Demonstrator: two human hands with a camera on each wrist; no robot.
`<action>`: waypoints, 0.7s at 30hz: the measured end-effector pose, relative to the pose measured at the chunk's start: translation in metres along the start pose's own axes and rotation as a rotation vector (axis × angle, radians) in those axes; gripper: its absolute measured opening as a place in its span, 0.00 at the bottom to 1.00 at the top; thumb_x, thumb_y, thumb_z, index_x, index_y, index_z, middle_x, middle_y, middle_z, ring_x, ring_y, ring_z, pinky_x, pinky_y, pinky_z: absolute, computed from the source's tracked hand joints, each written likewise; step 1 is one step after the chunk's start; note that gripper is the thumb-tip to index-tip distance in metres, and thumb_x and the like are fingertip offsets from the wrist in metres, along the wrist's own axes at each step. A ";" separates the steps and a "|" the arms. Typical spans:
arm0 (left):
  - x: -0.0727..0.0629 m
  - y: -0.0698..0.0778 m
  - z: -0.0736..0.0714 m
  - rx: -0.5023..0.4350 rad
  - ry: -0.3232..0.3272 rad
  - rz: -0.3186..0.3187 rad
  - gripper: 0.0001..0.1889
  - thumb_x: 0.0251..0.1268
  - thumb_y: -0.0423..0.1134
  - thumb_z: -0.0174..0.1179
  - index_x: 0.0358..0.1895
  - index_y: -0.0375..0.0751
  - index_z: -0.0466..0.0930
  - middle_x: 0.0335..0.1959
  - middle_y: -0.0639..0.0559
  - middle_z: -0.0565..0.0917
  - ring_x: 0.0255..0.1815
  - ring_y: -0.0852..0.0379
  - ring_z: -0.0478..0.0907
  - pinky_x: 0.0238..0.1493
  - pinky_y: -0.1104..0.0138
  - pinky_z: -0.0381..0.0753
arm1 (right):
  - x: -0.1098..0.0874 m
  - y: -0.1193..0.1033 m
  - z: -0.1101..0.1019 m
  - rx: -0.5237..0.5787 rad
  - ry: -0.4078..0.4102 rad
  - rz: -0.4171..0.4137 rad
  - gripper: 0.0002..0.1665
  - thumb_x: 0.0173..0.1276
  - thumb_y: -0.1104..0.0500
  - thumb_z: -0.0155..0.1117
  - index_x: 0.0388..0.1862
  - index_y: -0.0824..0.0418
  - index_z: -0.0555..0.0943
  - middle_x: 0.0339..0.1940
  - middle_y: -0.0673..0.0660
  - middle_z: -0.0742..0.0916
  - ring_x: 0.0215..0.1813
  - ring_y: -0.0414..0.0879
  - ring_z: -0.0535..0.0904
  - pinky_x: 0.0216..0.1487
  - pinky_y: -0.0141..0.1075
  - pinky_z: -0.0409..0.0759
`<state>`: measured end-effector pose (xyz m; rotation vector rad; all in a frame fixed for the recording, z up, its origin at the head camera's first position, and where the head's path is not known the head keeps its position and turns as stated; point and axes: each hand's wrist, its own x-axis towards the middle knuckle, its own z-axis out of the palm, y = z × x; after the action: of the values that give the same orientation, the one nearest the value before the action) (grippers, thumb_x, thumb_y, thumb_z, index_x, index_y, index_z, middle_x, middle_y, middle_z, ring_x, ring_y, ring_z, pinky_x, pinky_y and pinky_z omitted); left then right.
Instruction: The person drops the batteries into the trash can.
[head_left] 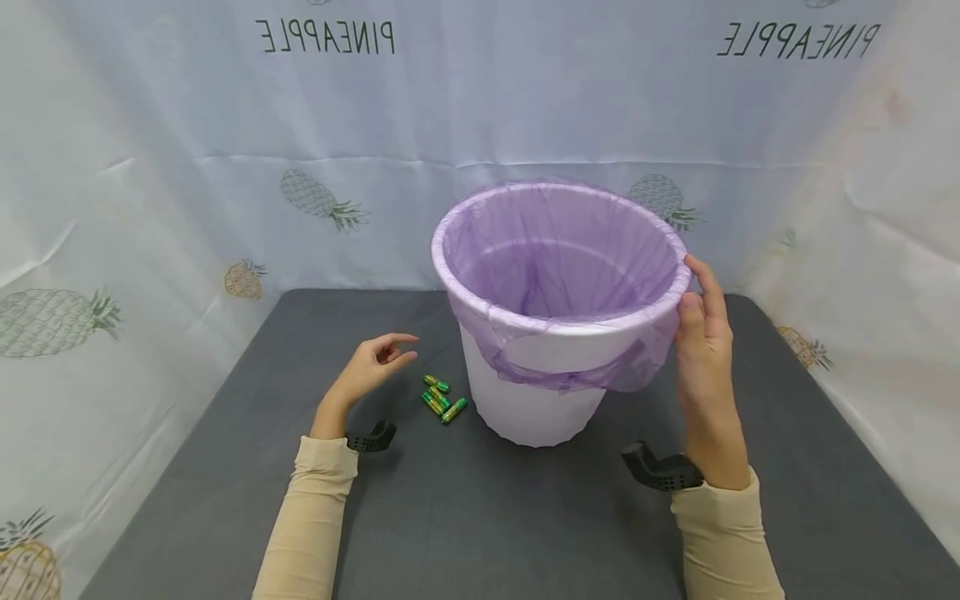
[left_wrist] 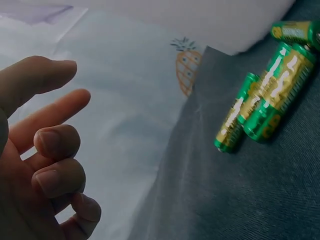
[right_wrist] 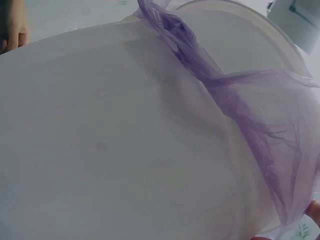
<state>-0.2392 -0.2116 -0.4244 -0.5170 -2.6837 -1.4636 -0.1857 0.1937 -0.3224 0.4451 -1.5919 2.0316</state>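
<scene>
A white trash bin stands on the dark table, lined with a thin purple bag folded over its rim. My right hand holds the bin's right side at the rim, thumb and fingers against the bag-covered edge. In the right wrist view the bin's wall fills most of the picture, and only bits of fingers show at the lower right. Left of the bin lie several green and gold batteries. My left hand hovers beside them with thumb and index finger apart, holding nothing.
A pale curtain printed with pineapples hangs behind and along both sides of the dark tabletop. Black wrist mounts sit on both forearms. The bin stands close to the batteries' right side.
</scene>
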 end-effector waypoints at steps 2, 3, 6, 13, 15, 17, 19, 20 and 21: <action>0.002 -0.006 0.002 0.005 -0.022 0.005 0.18 0.69 0.40 0.57 0.58 0.36 0.77 0.21 0.54 0.66 0.18 0.66 0.57 0.26 0.71 0.63 | 0.000 0.000 0.000 0.001 0.010 0.003 0.25 0.75 0.53 0.53 0.69 0.53 0.69 0.27 0.46 0.78 0.28 0.34 0.74 0.31 0.24 0.72; 0.002 -0.009 0.003 0.010 -0.033 0.010 0.18 0.69 0.40 0.57 0.58 0.35 0.77 0.21 0.54 0.66 0.18 0.66 0.58 0.25 0.71 0.63 | 0.000 -0.001 0.000 0.000 0.013 0.004 0.25 0.75 0.54 0.52 0.69 0.53 0.69 0.27 0.46 0.78 0.29 0.34 0.74 0.31 0.24 0.72; 0.003 -0.014 0.006 0.007 -0.062 0.011 0.19 0.69 0.40 0.57 0.59 0.33 0.76 0.20 0.54 0.67 0.17 0.66 0.58 0.25 0.71 0.63 | -0.001 -0.001 -0.001 -0.011 0.016 0.004 0.25 0.75 0.54 0.52 0.69 0.53 0.69 0.28 0.46 0.78 0.30 0.35 0.74 0.33 0.24 0.73; 0.003 -0.024 0.012 0.015 -0.119 -0.012 0.19 0.68 0.39 0.59 0.57 0.32 0.77 0.20 0.54 0.66 0.17 0.67 0.57 0.25 0.71 0.63 | 0.000 -0.001 -0.002 0.003 -0.002 0.000 0.24 0.75 0.54 0.53 0.69 0.53 0.69 0.32 0.46 0.79 0.32 0.34 0.75 0.36 0.24 0.74; 0.003 -0.027 0.013 0.025 -0.127 -0.008 0.18 0.67 0.38 0.59 0.56 0.32 0.78 0.20 0.54 0.66 0.18 0.67 0.57 0.25 0.71 0.62 | 0.000 0.000 -0.002 0.013 -0.014 -0.001 0.24 0.75 0.54 0.53 0.69 0.53 0.69 0.33 0.46 0.79 0.33 0.34 0.75 0.36 0.24 0.74; 0.004 -0.031 0.015 0.042 -0.135 0.006 0.17 0.67 0.37 0.60 0.55 0.32 0.79 0.21 0.54 0.66 0.18 0.67 0.58 0.25 0.72 0.63 | 0.000 0.000 -0.002 0.010 -0.017 -0.001 0.24 0.75 0.54 0.52 0.68 0.52 0.69 0.34 0.46 0.79 0.33 0.34 0.75 0.37 0.24 0.74; 0.006 -0.034 0.017 0.062 -0.151 0.017 0.16 0.67 0.36 0.60 0.54 0.33 0.79 0.21 0.54 0.67 0.19 0.67 0.59 0.26 0.72 0.63 | 0.000 0.000 -0.001 0.017 -0.018 0.002 0.24 0.75 0.54 0.52 0.69 0.53 0.69 0.34 0.47 0.79 0.34 0.34 0.75 0.37 0.24 0.74; 0.006 -0.035 0.018 0.070 -0.160 0.015 0.16 0.67 0.37 0.60 0.54 0.33 0.80 0.22 0.54 0.67 0.20 0.67 0.59 0.27 0.72 0.63 | 0.000 -0.001 -0.001 0.014 -0.013 0.006 0.24 0.75 0.55 0.52 0.69 0.53 0.69 0.33 0.47 0.79 0.33 0.34 0.75 0.37 0.24 0.74; 0.006 -0.035 0.019 0.078 -0.170 0.009 0.16 0.67 0.37 0.60 0.54 0.34 0.80 0.22 0.55 0.67 0.20 0.67 0.60 0.28 0.72 0.63 | -0.001 -0.001 0.000 0.007 -0.005 0.009 0.24 0.75 0.55 0.52 0.69 0.52 0.69 0.32 0.46 0.79 0.33 0.34 0.75 0.37 0.24 0.74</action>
<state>-0.2537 -0.2118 -0.4624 -0.6761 -2.8485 -1.3642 -0.1845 0.1938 -0.3220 0.4468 -1.5932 2.0444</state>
